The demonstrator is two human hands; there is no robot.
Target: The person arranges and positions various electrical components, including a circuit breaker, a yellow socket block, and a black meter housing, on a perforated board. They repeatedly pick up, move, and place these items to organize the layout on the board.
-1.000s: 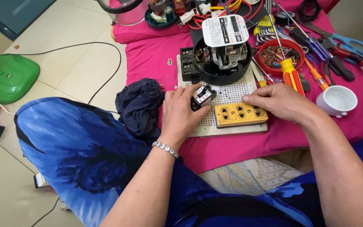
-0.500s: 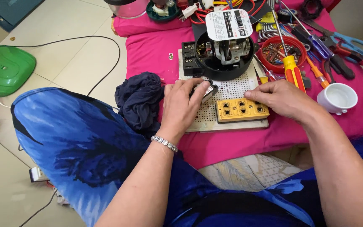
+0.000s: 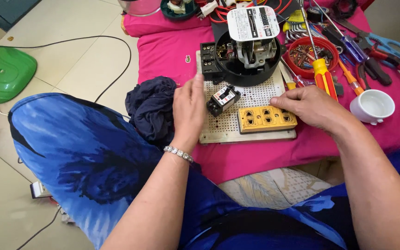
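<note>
A white perforated board (image 3: 255, 95) lies on a pink cushion. On it stand a small black circuit breaker (image 3: 222, 99), a yellow socket block (image 3: 266, 118) and a round black electricity meter (image 3: 248, 51). My left hand (image 3: 188, 111) hovers flat, fingers apart, just left of the breaker and holds nothing. My right hand (image 3: 309, 107) rests on the board's right edge, fingertips touching the top of the yellow socket block.
A dark blue cloth (image 3: 151, 109) lies left of the board. A red bowl of screws (image 3: 312, 54), screwdrivers (image 3: 322, 76), pliers and scissors (image 3: 387, 45) crowd the back right. A white cup (image 3: 372, 106) sits right. A green lid (image 3: 3, 71) and black cable are on the floor.
My left hand has let go of the black breaker and drawn back to the left, opening flat. The breaker now stands on the board. My right hand stays at the yellow block.
</note>
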